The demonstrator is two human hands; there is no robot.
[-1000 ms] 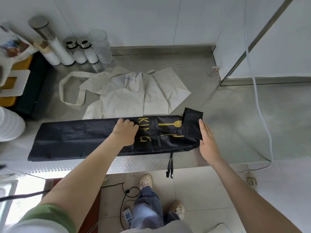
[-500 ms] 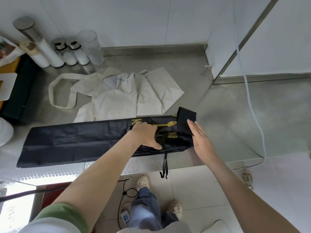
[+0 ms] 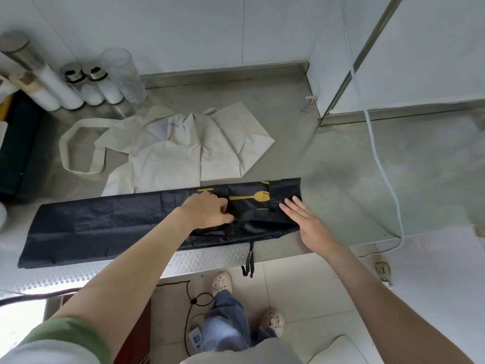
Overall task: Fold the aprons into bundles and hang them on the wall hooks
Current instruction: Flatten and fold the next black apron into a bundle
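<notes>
While pinching black apron (image 3: 105,222) with left hand (image 3: 207,211), press flat, open-fingered right hand (image 3: 307,222) firmly or risk unfolding mid-frame.

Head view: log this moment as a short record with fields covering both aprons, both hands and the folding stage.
black apron: long folded strip along the front of the counter, right end turned back
left hand: fingers curled, gripping the black apron beside the gold spoon print
right hand: flat, fingertips on the turned-back end
beige apron: spread behind, not folded
tie strap: hangs over the counter edge
stage: black apron mid-fold
</notes>
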